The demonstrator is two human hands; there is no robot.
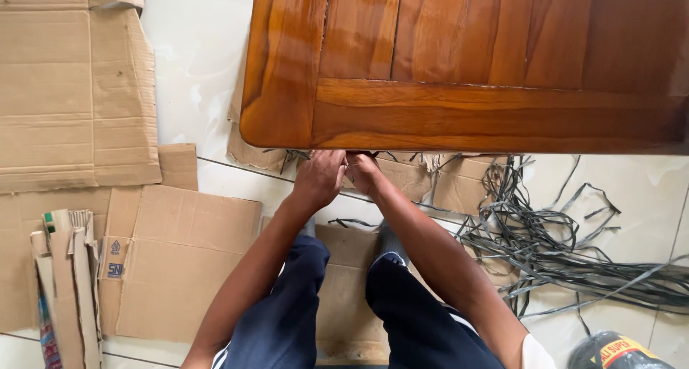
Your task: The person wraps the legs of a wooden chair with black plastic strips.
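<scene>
Both of my hands meet just under the near edge of a glossy brown wooden table [459,111]. My left hand [321,179] is curled with its fingers pointing toward the table's underside. My right hand [362,172] presses close beside it, fingers tucked under the edge. What the fingers hold is hidden by the tabletop and by the hands themselves. Thin grey strips [552,233] trail from beneath the table toward the right of my right forearm. My knees in dark blue shorts [287,319] show below.
Flattened cardboard sheets [72,89] cover the white tiled floor at left, with another sheet [179,261] near my left leg. A bundle of folded cardboard [64,283] stands at lower left. A dark bag [610,351] sits at the bottom right corner.
</scene>
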